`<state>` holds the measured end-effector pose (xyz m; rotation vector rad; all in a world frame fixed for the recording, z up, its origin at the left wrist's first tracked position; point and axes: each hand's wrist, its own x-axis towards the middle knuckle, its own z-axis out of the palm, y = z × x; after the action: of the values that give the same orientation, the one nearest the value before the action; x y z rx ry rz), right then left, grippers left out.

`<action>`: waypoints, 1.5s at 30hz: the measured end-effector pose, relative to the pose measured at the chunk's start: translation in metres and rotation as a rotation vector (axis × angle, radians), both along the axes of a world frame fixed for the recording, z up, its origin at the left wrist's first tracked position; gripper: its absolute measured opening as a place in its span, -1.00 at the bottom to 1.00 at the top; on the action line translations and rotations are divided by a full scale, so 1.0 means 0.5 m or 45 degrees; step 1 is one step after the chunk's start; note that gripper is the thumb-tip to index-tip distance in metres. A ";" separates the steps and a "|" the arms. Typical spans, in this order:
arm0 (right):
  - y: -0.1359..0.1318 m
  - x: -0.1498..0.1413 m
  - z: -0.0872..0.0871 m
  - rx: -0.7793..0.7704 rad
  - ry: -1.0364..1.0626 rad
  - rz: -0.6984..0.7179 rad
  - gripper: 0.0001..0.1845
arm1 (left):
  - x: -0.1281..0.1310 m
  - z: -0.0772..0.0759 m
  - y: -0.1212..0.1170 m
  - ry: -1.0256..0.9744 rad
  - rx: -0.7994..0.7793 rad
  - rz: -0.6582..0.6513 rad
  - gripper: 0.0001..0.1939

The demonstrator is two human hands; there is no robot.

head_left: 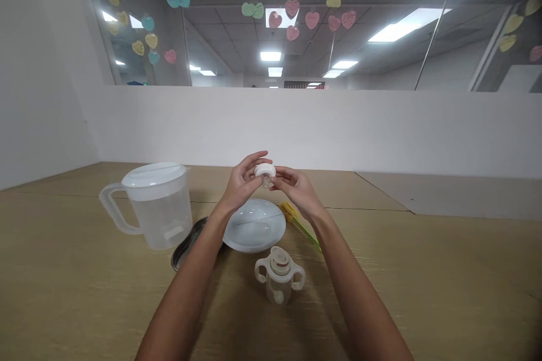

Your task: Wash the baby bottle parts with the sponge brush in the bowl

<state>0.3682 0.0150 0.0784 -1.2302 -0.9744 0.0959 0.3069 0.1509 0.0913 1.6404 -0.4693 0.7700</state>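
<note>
My left hand [243,180] and my right hand [294,186] meet above the table and together hold a small white bottle cap with a clear teat [265,174]. Fingers of both hands pinch its rim from either side. Below the hands lies a white plate [254,228]. Nearer to me stands a small clear baby bottle with two handles [279,276], upright and with nothing touching it.
A clear plastic jug with a lid [154,206] stands at the left. A metal tray [188,242] shows partly under my left forearm. A brush with a yellow sponge and green handle [296,220] lies right of the plate. A white wall runs behind the wooden table [423,271].
</note>
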 end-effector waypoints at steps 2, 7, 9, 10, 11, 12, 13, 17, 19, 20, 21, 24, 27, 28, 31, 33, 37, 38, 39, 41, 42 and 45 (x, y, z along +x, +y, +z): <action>0.005 -0.001 -0.001 0.029 -0.037 -0.107 -0.66 | -0.001 0.004 0.000 -0.022 0.034 -0.014 -0.51; 0.010 -0.009 -0.004 -0.067 -0.327 -0.391 -0.78 | -0.003 0.005 -0.006 -0.043 0.087 -0.039 -0.62; 0.011 -0.012 -0.007 -0.113 -0.462 -0.470 -0.81 | -0.004 0.002 -0.006 -0.050 0.115 -0.033 -0.64; 0.011 -0.013 -0.009 -0.130 -0.524 -0.509 -0.83 | -0.004 0.000 -0.005 -0.053 0.129 -0.033 -0.64; 0.012 -0.013 -0.011 -0.142 -0.584 -0.548 -0.84 | -0.004 -0.002 -0.005 -0.058 0.141 -0.032 -0.65; 0.013 -0.012 -0.013 -0.149 -0.641 -0.582 -0.86 | -0.004 -0.004 -0.004 -0.065 0.153 -0.031 -0.65; 0.013 -0.011 -0.015 -0.147 -0.693 -0.609 -0.86 | -0.004 -0.005 -0.004 -0.076 0.160 -0.025 -0.65; 0.010 -0.006 -0.017 -0.064 -0.807 -0.648 -0.81 | -0.006 -0.007 -0.011 -0.162 0.149 0.056 -0.70; 0.006 -0.004 -0.014 -0.021 -0.828 -0.644 -0.77 | -0.007 -0.006 -0.017 -0.209 0.133 0.086 -0.72; 0.003 -0.003 -0.012 -0.016 -0.843 -0.644 -0.75 | -0.007 -0.005 -0.020 -0.228 0.126 0.096 -0.73; 0.001 -0.003 -0.010 -0.025 -0.864 -0.646 -0.73 | -0.006 -0.005 -0.023 -0.244 0.121 0.109 -0.74; -0.005 -0.005 -0.003 -0.088 -0.923 -0.659 -0.68 | -0.003 -0.006 -0.030 -0.296 0.131 0.155 -0.77; -0.010 -0.014 0.004 -0.149 -0.948 -0.682 -0.63 | 0.000 -0.009 -0.035 -0.367 0.137 0.204 -0.81; -0.011 -0.018 0.007 -0.172 -0.949 -0.695 -0.61 | 0.001 -0.009 -0.037 -0.382 0.122 0.211 -0.82; -0.015 -0.034 0.015 -0.222 -0.943 -0.728 -0.57 | 0.002 -0.007 -0.042 -0.393 0.060 0.175 -0.81; -0.017 -0.043 0.019 -0.217 -0.931 -0.715 -0.56 | 0.003 -0.005 -0.042 -0.405 0.030 0.155 -0.79; -0.018 -0.046 0.020 -0.162 -0.911 -0.621 -0.56 | 0.004 -0.002 -0.036 -0.409 0.001 0.163 -0.74; -0.018 -0.045 0.019 -0.149 -0.907 -0.600 -0.56 | 0.003 -0.001 -0.034 -0.403 0.001 0.168 -0.73; -0.017 -0.042 0.017 -0.140 -0.901 -0.584 -0.57 | 0.004 -0.001 -0.032 -0.398 0.003 0.175 -0.72; -0.016 -0.037 0.014 -0.134 -0.884 -0.561 -0.57 | 0.004 -0.001 -0.030 -0.391 0.007 0.195 -0.71; -0.014 -0.034 0.013 -0.133 -0.873 -0.555 -0.57 | 0.005 -0.002 -0.029 -0.385 0.006 0.201 -0.71; -0.011 -0.032 0.009 -0.136 -0.844 -0.539 -0.57 | 0.009 -0.005 -0.026 -0.383 -0.011 0.204 -0.72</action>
<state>0.3524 0.0095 0.0828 -1.5830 -1.2537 -0.6357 0.3115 0.1377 0.0887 1.5733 -0.5489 1.1460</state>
